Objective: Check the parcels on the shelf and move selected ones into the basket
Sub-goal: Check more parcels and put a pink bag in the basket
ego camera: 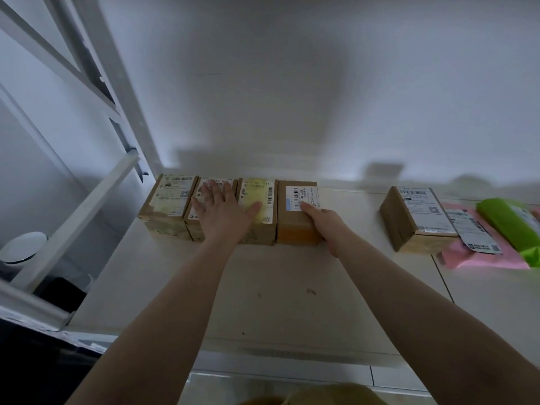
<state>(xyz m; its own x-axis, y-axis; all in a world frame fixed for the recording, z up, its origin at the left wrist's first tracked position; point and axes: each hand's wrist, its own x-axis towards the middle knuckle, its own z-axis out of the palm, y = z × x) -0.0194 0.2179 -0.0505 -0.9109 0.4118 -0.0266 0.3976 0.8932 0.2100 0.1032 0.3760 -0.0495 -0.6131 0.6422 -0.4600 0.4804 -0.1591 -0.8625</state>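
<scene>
- Four cardboard parcels stand in a touching row at the back of the shelf [263, 287], against the white wall [292, 83].
- Left hand [223, 213] lies flat, palm down, across the tops of the second parcel [201, 229] and third parcel [260, 194]; grip wide, fingers straight and spread, thumb out over the third one's yellowed label.
- Right hand [324, 222] is at the near right corner of the fourth parcel [295, 226]; a finger lies on its white label, the other fingers wrap down the right side. Grip holds this box.
- First parcel [168, 200], at the row's left end, is untouched.
- Both forearms reach forward, nearly straight.
- Well apart to the right: a fifth box [415, 217], touching a pink mailer bag [491, 258] and a green mailer bag [508, 223].
- White shelf frame [87, 200] at left.
</scene>
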